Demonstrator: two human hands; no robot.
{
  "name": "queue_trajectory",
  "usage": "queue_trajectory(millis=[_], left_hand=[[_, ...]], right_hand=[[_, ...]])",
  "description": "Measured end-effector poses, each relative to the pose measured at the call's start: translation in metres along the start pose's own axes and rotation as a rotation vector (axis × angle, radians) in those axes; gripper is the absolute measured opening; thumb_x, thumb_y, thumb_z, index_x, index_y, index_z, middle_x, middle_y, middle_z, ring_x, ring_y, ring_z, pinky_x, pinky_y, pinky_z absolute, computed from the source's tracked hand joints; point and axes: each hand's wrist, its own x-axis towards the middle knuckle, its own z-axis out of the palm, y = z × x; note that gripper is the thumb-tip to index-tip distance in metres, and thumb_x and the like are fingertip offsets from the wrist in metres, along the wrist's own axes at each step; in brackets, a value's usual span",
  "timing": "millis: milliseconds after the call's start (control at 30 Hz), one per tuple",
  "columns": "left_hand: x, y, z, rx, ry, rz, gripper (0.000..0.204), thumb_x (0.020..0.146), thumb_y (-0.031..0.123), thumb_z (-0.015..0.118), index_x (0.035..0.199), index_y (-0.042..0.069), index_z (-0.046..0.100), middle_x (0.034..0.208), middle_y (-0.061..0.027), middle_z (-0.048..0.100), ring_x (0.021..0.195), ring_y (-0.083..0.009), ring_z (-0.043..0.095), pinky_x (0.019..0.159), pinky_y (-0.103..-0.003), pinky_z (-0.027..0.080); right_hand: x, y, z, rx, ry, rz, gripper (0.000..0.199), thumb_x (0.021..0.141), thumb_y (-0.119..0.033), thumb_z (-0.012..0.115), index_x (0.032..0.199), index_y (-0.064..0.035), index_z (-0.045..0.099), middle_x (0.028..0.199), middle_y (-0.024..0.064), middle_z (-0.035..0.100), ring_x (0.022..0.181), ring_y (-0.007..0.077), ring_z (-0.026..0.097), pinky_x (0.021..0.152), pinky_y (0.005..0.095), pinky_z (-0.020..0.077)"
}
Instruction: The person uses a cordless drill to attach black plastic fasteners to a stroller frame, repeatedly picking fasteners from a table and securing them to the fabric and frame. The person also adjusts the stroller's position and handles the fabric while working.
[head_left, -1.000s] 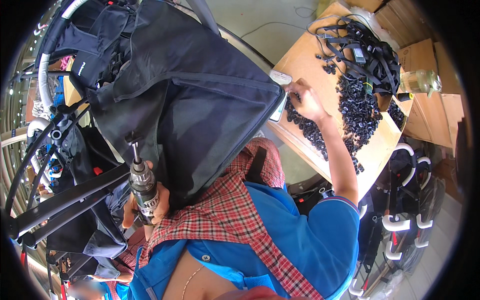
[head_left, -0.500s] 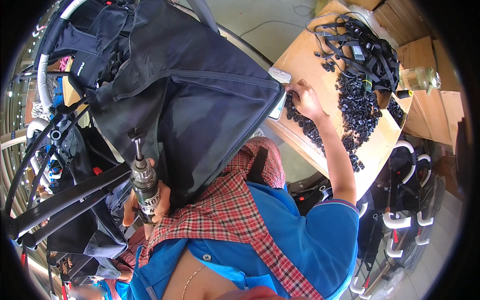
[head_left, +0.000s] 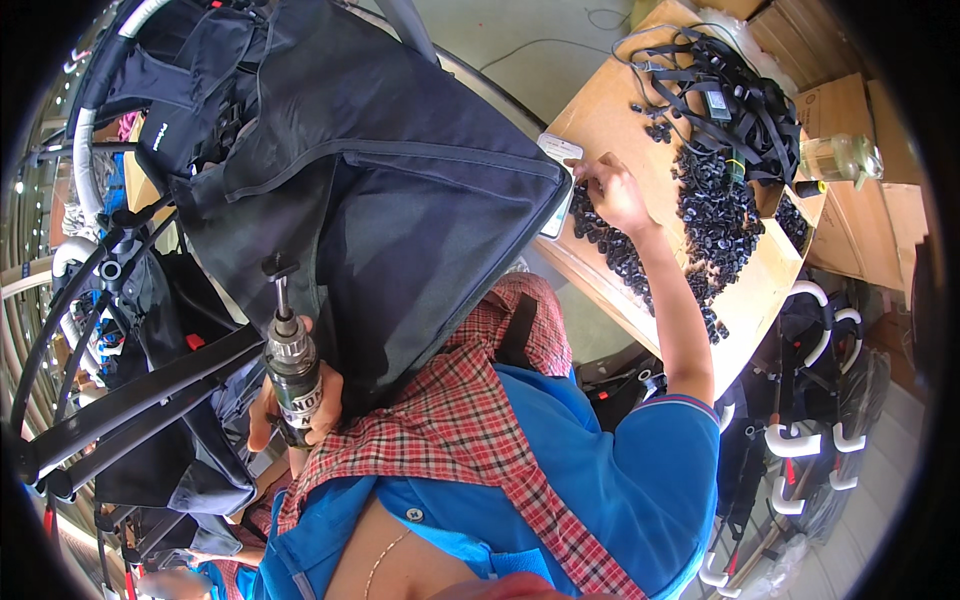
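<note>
Table [head_left: 597, 112] stands right, bearing black parts [head_left: 715, 215] and straps [head_left: 752, 125]; boxes [head_left: 838, 112] beyond. Black fabric [head_left: 430, 225] fills the middle. Near left, your left hand [head_left: 325, 405] clasps a power driver [head_left: 292, 362]; right hand [head_left: 615, 197] curled over table, pinch indeterminable.

power driver [head_left: 291, 347]: dark and silver, slightly tilted | phone [head_left: 558, 148]: pale, partly hidden, on table [head_left: 603, 108]

Wooden table [head_left: 612, 108] | small black parts [head_left: 716, 228], loose heaps | black straps [head_left: 768, 128], tangled at far end
</note>
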Motion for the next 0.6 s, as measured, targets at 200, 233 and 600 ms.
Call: queue_trajectory(millis=[200,233,600], left_hand=[[-0.002,-0.001,-0.002,-0.014,-0.004,0.007,0.139,0.060,0.025,0.093,0.151,0.032,-0.012,0.084,-0.0253,0.058,0.063,-0.0275,0.064,0.059,-0.033,0.054],[-0.002,-0.002,-0.002,-0.021,0.001,0.012,0.139,0.060,0.024,0.093,0.151,0.032,-0.012,0.084,-0.0254,0.058,0.063,-0.0276,0.064,0.059,-0.033,0.054],[0.001,-0.003,0.000,-0.047,0.014,0.040,0.140,0.057,0.014,0.093,0.152,0.028,-0.008,0.081,-0.0248,0.054,0.061,-0.0267,0.061,0.054,-0.031,0.053]], right_hand=[[0.002,-0.002,-0.002,0.008,0.011,-0.007,0.032,0.071,0.006,0.053,0.097,-0.0058,0.067,0.080,0.0126,0.063,0.084,0.0307,0.061,0.079,0.0395,0.0503],[0.003,-0.006,-0.004,0.009,0.014,-0.017,0.032,0.071,0.006,0.053,0.097,-0.0058,0.067,0.080,0.0125,0.063,0.084,0.0308,0.061,0.079,0.0395,0.0502],[-0.013,-0.028,-0.009,0.012,-0.034,-0.049,0.033,0.068,0.009,0.053,0.094,-0.0049,0.066,0.087,0.0089,0.067,0.086,0.0289,0.059,0.078,0.0394,0.0507]])
